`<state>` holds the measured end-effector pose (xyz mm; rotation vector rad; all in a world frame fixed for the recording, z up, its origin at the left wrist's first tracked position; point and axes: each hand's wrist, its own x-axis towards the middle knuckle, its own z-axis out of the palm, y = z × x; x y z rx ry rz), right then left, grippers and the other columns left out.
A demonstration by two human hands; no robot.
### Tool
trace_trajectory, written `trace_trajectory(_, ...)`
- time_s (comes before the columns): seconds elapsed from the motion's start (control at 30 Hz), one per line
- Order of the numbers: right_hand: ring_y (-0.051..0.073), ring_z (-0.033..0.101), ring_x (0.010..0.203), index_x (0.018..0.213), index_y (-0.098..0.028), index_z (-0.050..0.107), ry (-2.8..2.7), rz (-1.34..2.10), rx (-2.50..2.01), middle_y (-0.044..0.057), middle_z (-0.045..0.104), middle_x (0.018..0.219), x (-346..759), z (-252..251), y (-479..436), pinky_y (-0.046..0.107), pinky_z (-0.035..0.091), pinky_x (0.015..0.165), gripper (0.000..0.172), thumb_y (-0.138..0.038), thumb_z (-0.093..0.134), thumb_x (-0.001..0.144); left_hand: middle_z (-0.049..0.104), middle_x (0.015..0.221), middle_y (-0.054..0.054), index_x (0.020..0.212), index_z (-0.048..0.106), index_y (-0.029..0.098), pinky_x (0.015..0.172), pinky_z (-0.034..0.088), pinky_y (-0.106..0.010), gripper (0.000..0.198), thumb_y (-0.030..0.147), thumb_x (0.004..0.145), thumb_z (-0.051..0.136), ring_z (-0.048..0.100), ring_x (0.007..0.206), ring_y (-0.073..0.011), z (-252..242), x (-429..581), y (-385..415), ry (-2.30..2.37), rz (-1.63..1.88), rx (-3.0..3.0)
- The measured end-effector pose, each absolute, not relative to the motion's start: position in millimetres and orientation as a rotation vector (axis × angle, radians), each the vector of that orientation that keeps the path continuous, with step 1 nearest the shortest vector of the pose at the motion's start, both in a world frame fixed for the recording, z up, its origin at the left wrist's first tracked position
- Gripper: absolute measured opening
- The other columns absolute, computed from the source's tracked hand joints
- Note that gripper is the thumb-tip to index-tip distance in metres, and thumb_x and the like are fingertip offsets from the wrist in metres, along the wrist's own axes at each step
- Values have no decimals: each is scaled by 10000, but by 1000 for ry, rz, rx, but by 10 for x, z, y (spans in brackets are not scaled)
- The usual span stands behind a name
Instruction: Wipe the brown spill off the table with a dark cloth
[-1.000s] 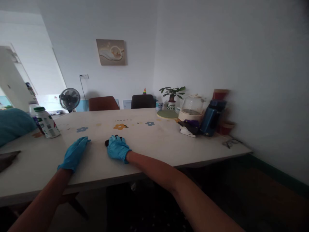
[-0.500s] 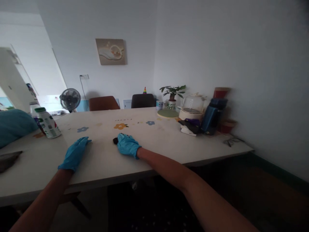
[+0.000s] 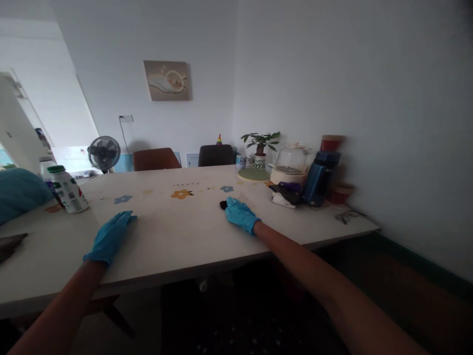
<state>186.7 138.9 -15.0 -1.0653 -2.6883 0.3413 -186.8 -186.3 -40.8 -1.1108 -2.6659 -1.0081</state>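
Note:
Both my hands wear blue gloves and rest on a pale table (image 3: 177, 236) printed with small flowers. My left hand (image 3: 110, 235) lies flat on the table's near left part, fingers stretched out, holding nothing. My right hand (image 3: 240, 214) is far out to the right, fingers curled over a small dark object (image 3: 222, 204) that pokes out at its fingertips and touches the tabletop. I cannot make out what the dark object is.
A white bottle with a green cap (image 3: 67, 189) stands at the left. At the back right are a potted plant (image 3: 260, 147), a glass-lidded pot (image 3: 290, 166), a blue flask (image 3: 320, 178), a dark purple item (image 3: 286, 192) and eyeglasses (image 3: 346, 215). Two chairs (image 3: 156, 159) and a fan (image 3: 104, 153) stand behind.
My right hand has slid to the right and away across the table with the small dark object under it. The left hand has stayed put.

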Motion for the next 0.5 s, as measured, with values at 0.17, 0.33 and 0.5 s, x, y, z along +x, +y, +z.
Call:
trace_trajectory(0.17,451,753,1677,1664,-180,785,-2672,316,-1129,280,781,1805,1836,-134,1425,616,551,1443,507,-258,519,1239,819,1780,-226,1551,836,116,1561,470,-538,687,428,1057,475,720,1758,-398,-409,-1877,-1833,-2688,-1040,-1095)
trace_trajectory(0.33,445,710,1716,1647,-136,787,-2696,314,-1146,321,771,1786,1445,-82,1289,605,536,1439,505,-270,467,1279,793,1807,-256,1549,835,82,1566,457,-559,698,438,1103,433,719,1759,-414,-435,-1873,-1824,-2691,-1071,-1110)
trace_trajectory(0.5,446,665,1742,1719,-133,749,-2757,341,-1022,319,728,1833,887,-70,974,630,507,1457,546,-276,494,1258,810,1786,-247,1571,824,92,1580,435,-570,668,426,1134,445,733,1746,-399,-457,-1889,-1813,-2671,-1076,-1102)
